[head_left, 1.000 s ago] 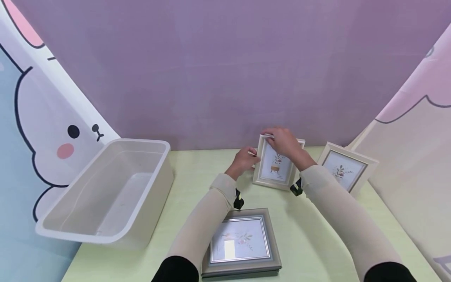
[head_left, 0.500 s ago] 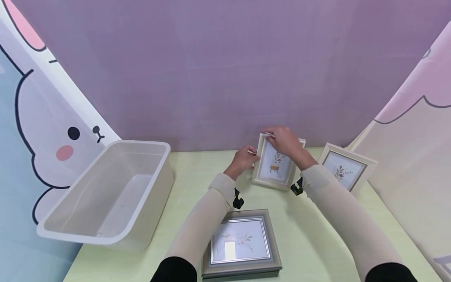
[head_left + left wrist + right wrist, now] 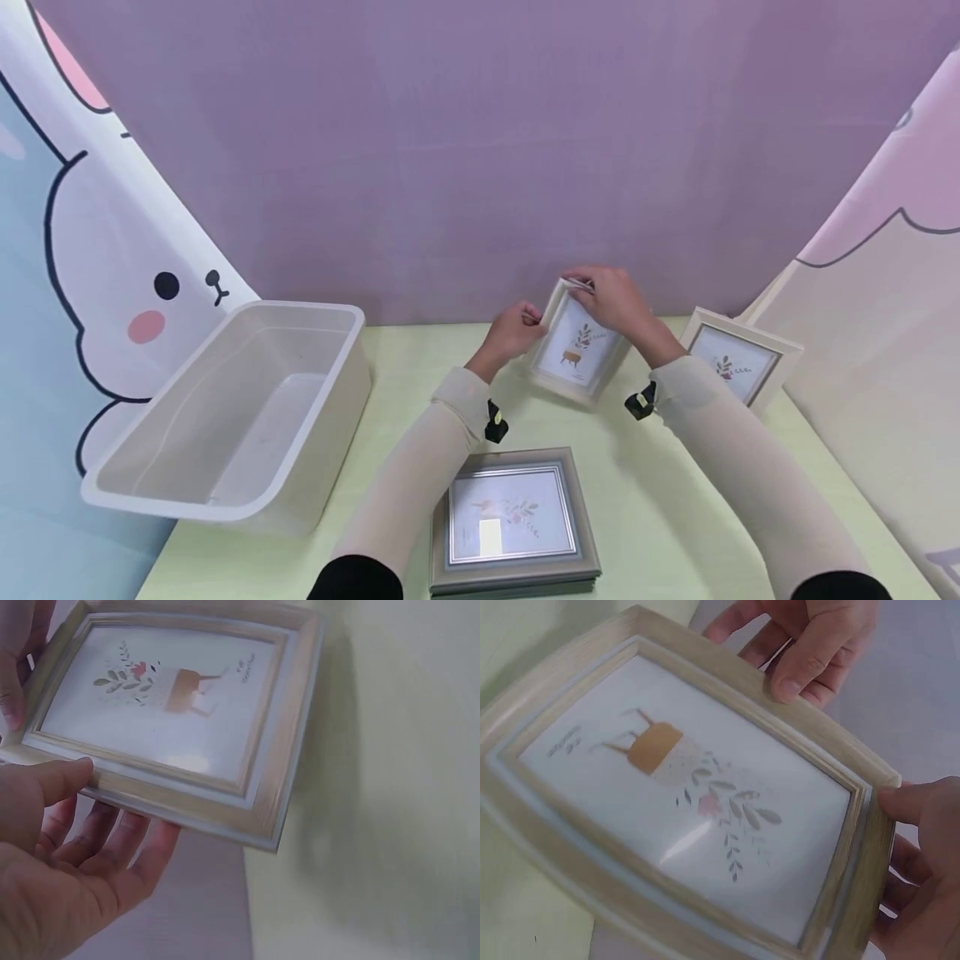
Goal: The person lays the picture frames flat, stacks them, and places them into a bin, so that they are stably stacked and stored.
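Note:
A cream picture frame (image 3: 576, 343) with a potted-plant print is held between both hands, tilted, its top leaning to the right in the head view. My left hand (image 3: 512, 335) grips its left side; in the left wrist view the thumb lies on the front of the frame border (image 3: 225, 814) and the fingers are behind. At the top edge my right hand (image 3: 611, 302) pinches the frame, thumb in front, and covers its upper right corner in the head view. The right wrist view shows the right hand (image 3: 926, 862) at the short top edge, fingers behind.
To the right, a second cream picture frame (image 3: 735, 358) stands leaning back, partly behind the right sleeve. A stack of grey-brown picture frames (image 3: 517, 575) lies at the front. At left stands a white plastic tub (image 3: 333, 433). A purple backdrop (image 3: 480, 167) closes the table's rear.
The frame has turned clockwise, its lower edge shifting left and its top right. My left hand has moved slightly left and up, my right hand slightly right.

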A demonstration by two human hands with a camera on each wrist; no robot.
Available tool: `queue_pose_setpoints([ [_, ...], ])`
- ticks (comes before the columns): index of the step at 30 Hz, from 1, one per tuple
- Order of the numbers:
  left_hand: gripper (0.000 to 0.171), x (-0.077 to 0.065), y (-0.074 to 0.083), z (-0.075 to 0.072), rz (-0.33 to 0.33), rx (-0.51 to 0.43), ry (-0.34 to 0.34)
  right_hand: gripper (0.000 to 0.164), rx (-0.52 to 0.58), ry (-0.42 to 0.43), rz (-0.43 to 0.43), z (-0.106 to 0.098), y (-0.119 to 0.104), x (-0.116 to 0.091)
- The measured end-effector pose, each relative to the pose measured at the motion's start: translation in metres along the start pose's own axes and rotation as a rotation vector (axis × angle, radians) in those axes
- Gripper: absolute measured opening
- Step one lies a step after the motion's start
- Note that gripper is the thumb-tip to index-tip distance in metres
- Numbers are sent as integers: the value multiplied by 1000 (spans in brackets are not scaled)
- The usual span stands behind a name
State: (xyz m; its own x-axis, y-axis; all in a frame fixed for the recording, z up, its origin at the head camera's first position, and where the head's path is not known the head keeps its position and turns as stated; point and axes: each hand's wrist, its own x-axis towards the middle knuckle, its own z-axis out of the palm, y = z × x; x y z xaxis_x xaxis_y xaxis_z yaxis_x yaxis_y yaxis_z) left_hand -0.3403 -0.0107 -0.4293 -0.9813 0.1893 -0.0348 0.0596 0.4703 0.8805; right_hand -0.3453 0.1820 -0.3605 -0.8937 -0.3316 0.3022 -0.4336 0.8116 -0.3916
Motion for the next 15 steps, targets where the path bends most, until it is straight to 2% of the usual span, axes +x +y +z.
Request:
queue_pose_setpoints([
  [7,16,-7,13,-13,55,120,22,37,61,23,-4,-5,0,-8],
  [15,16,-10,15,-25,107,215,59,40,137,11,2,0,8,-15],
])
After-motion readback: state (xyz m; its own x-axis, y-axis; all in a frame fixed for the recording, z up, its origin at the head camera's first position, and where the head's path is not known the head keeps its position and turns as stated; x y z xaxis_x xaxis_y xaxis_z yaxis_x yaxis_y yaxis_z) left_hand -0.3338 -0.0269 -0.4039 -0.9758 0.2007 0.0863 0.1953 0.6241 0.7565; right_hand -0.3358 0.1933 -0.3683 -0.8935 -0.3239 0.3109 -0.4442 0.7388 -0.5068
